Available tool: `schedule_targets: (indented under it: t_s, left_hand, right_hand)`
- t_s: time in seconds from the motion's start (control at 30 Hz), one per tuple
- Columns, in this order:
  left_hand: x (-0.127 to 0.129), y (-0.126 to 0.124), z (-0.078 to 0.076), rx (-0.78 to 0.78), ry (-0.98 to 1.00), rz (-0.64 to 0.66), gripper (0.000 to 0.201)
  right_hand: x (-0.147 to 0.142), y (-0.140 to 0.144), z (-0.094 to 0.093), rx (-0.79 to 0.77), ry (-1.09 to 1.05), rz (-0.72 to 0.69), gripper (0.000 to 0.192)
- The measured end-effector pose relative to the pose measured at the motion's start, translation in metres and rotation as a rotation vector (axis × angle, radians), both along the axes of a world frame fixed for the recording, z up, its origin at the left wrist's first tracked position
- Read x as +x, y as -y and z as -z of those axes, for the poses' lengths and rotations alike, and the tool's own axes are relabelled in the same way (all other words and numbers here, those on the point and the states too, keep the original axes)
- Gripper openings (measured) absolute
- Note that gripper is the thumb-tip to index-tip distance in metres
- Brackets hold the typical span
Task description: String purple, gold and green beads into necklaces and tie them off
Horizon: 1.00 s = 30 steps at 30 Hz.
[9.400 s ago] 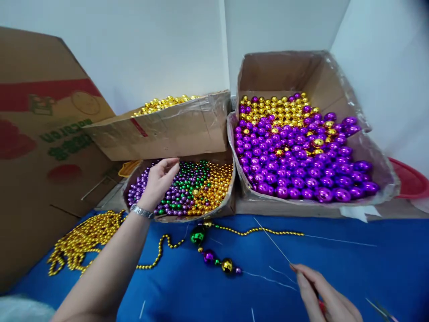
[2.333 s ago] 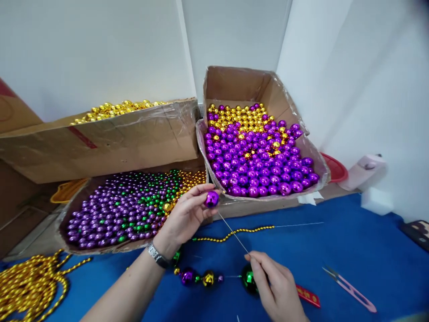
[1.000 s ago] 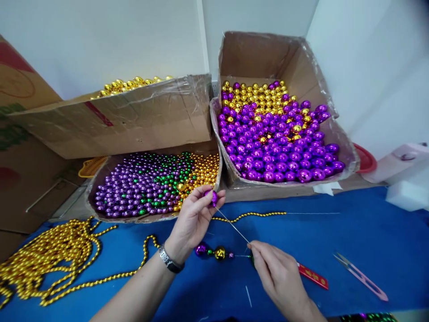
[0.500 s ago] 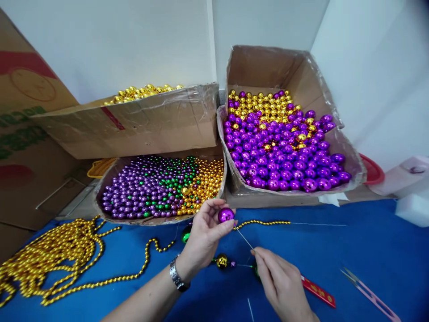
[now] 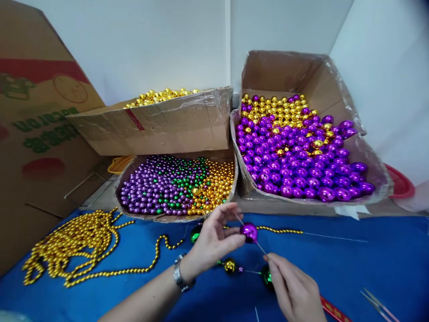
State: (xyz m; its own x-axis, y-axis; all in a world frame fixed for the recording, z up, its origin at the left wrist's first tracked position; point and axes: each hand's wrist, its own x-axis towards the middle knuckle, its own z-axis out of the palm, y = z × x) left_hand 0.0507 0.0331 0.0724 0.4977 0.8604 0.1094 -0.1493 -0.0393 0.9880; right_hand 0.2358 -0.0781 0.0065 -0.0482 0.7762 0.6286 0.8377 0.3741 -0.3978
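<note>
Over the blue desk (image 5: 351, 268), the left hand (image 5: 212, 241) pinches a purple ball (image 5: 249, 232) threaded on a needle (image 5: 259, 246) nipped by the right hand (image 5: 295, 293), before a tray (image 5: 231, 197) of small purple, green and gold beads and a box (image 5: 368, 156) of purple and gold balls.

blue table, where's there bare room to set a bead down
The blue table is bare right of the right hand, between the bead string and scissors. It is crowded at left with gold chains, and in front of the left hand holding the purple ball.
</note>
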Motion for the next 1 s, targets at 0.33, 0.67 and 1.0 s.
schedule_targets:
  t_s: [0.33, 0.67, 1.0]
  left_hand:
    - [-0.089, -0.107, -0.026, 0.721, -1.332, 0.162, 0.013]
    - [-0.099, -0.112, -0.011, 0.703, -1.415, 0.306, 0.012]
    - [-0.095, -0.111, -0.007, 0.766, -1.348, 0.222, 0.02]
  right_hand:
    - [0.009, 0.004, 0.014, -0.005, 0.036, 0.002, 0.019]
    - [0.004, 0.002, 0.013, -0.037, 0.026, -0.007, 0.019]
    - [-0.003, 0.0, 0.003, -0.043, -0.044, 0.011, 0.019]
